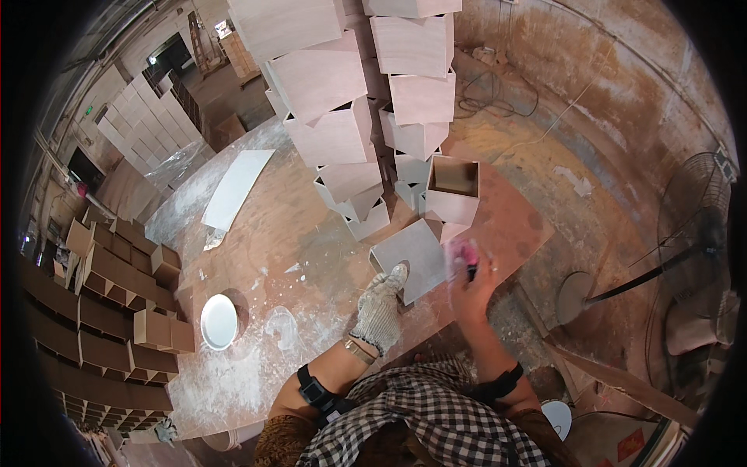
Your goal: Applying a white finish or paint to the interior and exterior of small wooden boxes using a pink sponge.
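Observation:
A pale grey box (414,258) rests tilted on the worktable in front of me, its broad flat side turned up. My left hand (381,307), in a knitted work glove, grips the box's near left edge with the thumb on its upper face. My right hand (471,286), bare and smeared by motion, is closed round a pink and black object (464,255) just beside the box's right edge. Blur hides what kind of object it is and whether it touches the box.
Tall stacks of pale boxes (323,78) rise behind the work, with an open-topped box (454,191) at their foot. A white dish (220,321) and a pale board (237,187) lie on the worktable (311,249). Brown boxes (109,311) fill the left; a fan (704,233) stands right.

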Tool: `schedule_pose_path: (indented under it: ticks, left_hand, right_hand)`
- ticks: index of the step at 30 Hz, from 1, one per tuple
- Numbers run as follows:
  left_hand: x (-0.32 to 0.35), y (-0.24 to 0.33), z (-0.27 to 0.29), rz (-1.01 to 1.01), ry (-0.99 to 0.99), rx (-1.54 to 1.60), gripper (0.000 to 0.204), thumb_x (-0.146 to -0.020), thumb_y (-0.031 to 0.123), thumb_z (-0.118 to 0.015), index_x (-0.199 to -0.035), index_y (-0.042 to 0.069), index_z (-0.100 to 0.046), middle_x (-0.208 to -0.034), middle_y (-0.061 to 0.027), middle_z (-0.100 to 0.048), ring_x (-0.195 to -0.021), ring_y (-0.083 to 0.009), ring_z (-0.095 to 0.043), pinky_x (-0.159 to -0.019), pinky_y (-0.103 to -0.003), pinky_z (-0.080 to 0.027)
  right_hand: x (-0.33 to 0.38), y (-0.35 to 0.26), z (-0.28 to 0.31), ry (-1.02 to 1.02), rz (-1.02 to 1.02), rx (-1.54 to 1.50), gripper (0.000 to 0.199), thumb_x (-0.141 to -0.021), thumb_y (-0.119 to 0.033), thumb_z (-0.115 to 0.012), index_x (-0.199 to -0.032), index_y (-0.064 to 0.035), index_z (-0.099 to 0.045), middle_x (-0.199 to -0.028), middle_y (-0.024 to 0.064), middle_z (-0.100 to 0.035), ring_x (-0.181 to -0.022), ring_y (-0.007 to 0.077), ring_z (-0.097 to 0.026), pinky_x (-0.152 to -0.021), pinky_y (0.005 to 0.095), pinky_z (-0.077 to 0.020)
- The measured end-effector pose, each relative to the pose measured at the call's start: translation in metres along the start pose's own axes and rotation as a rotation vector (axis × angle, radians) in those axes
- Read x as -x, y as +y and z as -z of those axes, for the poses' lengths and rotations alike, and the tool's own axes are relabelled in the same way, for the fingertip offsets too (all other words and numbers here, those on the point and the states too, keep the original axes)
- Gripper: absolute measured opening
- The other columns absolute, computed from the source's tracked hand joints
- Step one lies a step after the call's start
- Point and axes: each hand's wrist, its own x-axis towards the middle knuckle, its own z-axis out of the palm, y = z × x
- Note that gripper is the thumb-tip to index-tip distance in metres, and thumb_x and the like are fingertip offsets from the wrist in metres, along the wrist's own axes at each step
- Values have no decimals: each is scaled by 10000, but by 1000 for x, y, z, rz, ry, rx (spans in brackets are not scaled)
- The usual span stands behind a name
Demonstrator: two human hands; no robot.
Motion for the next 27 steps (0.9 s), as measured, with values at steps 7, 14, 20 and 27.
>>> schedule_pose_path:
  ticks: [7, 14, 20, 27]
  left_hand:
    - [0, 0, 7, -33, -144, 184, 310, -912, 231, -546, -1163, 60, -481, -1129, -56, -557, -1057, -228, -558, -895, -457, -489]
    - [-6, -5, 15, -63, -90, 159, 234, -877, 215, -606, -1048, 72, -536, -995, -40, -593, -921, -186, -588, -797, -406, -520]
    - [16, 1, 14, -298, 33, -129, 200, -840, 206, -668, -744, 94, -534, -654, 26, -530, -598, -66, -473, -558, -232, -401]
    - [25, 1, 26, -426, 3, -370, 197, -845, 182, -664, -737, 88, -529, -649, 35, -517, -600, -53, -463, -563, -216, -403]
  right_hand:
    - [-16, 53, 18, 245, -390, -333, 269, -854, -57, -569, -1103, 38, -533, -958, 86, -585, -872, 168, -544, -801, 297, -434]
    - [-10, 42, 24, 211, -480, -524, 191, -879, -47, -542, -1052, 35, -548, -948, 42, -591, -844, 106, -534, -769, 237, -429]
    - [-9, 33, 23, 80, -481, -611, 216, -861, -49, -568, -1059, 31, -537, -963, 55, -581, -893, 122, -515, -833, 249, -401]
    - [-18, 0, 14, -105, -235, -555, 283, -836, -109, -601, -1085, 15, -546, -1029, 110, -546, -944, 201, -526, -848, 314, -413]
